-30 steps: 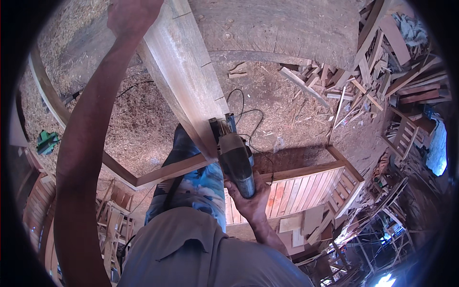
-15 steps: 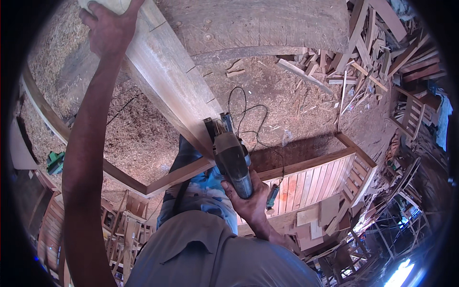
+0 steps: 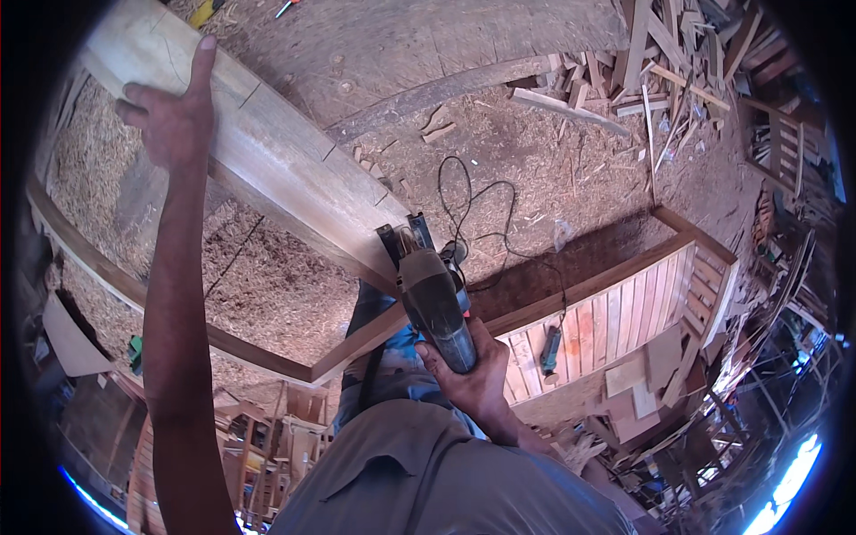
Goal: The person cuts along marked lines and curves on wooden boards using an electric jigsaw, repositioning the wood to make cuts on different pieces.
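My right hand [image 3: 477, 379] is wrapped round the rear of a dark jigsaw [image 3: 432, 290]. The jigsaw's forked base plate sits at the near end of a long pale plank [image 3: 285, 152], which slants away to the upper left. Whether the blade is in the wood cannot be made out. My left hand [image 3: 174, 125] lies on the plank farther up, with thumb and fingers spread apart. Short dark lines cross the plank's right side at intervals. A black cord [image 3: 513, 209] loops over the ground just right of the jigsaw.
A bent wooden frame rail [image 3: 267, 357] runs under the plank. To the right stands a slatted wooden panel [image 3: 606, 325], with a green-handled tool [image 3: 551, 352] against it. Offcuts [image 3: 660, 71] are heaped at the far right, before a broad wooden slab [image 3: 428, 45]. Shavings cover the ground.
The view has shifted, so the plank's far end appears farther left and more of it shows. My left hand appears lower, still on the plank. My right hand keeps the jigsaw at the plank's near end.
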Tool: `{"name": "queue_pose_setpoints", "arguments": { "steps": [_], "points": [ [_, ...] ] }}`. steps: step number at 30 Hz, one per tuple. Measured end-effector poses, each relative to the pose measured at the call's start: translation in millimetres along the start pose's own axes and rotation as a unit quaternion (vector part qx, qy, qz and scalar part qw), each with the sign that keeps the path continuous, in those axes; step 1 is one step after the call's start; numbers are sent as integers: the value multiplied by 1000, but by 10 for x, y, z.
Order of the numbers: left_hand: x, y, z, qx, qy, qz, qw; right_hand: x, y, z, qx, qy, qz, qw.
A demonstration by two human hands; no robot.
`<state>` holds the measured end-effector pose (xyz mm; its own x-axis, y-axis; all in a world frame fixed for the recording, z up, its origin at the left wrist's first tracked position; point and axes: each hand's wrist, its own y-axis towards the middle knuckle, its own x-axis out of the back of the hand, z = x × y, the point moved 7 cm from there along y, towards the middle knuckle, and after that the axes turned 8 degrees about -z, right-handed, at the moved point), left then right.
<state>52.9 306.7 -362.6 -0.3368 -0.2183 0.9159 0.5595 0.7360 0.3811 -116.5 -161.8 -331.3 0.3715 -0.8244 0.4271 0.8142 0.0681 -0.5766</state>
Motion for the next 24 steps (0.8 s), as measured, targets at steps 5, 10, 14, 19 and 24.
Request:
{"name": "queue_pose_setpoints", "arguments": {
  "steps": [5,10,14,19,24],
  "points": [
    [21,-5,-35,14,6,15,1000,-10,-3,-11,0,-13,3,1000],
    [36,-11,-19,23,-25,14,999,-21,-10,-21,-15,-10,17,1000],
    [26,-21,-35,22,-23,20,999,-31,1,1,-6,1,7,1000],
    [42,-11,-37,18,-19,18,1000,-43,-3,-9,-16,-4,10,1000],
    [33,-8,-36,5,27,22,999,-62,5,21,-26,2,1,1000]
  ]
}}
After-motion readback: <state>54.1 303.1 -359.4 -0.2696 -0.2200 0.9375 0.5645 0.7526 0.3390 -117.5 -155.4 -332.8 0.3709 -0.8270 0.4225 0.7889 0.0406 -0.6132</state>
